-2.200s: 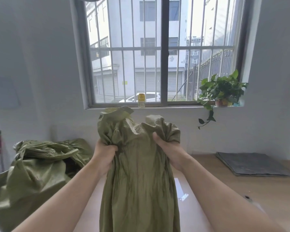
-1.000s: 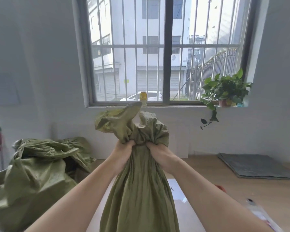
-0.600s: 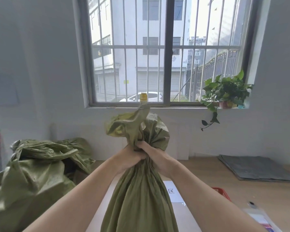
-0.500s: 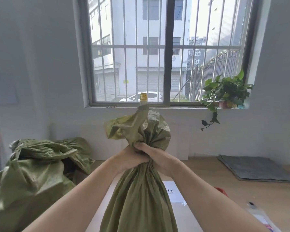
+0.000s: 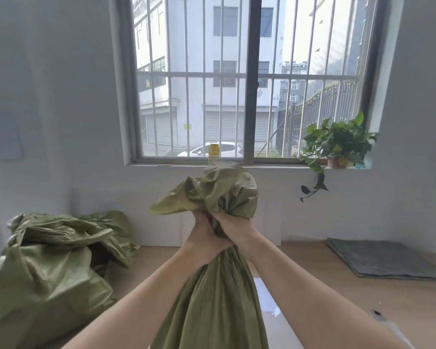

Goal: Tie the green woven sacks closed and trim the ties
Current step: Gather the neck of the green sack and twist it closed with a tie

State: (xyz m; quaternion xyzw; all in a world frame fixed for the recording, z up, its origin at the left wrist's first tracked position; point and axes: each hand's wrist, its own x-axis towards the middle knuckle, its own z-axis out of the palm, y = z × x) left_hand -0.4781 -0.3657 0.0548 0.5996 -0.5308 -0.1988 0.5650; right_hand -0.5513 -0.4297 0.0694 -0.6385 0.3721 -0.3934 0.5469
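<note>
A: You've got the green woven plastic sack [image 5: 217, 306] held upright dead ahead, the pale wooden desk [image 5: 350, 306] beyond it, and its cloth is gathered to a tight neck at centre view.

B: Both of your hands are on that neck. Your left hand [image 5: 204, 241] wraps it from the 9 o'clock side, fingers curled hard into the cloth. Your right hand [image 5: 237, 229] is clenched on it from 3 o'clock, touching the left and sitting a little higher.

A: What matters for the tie is that the neck's long axis runs 6 to 12. The body drops to 6 o'clock below your fists, and the loose ruffled mouth [image 5: 212, 195] spreads out at 12 o'clock just above them.

B: So I'd judge the binding has to go round crosswise, 9 to 3, in the band your fists cover. You'll need one hand free for that, and the left, lower on the neck, looks better placed to hold alone.

A: I see no tie or cutter in view, so I can't tell you where to reach. The heap of other green woven sacks [image 5: 51, 263] lies at 8 o'clock, well apart
</note>
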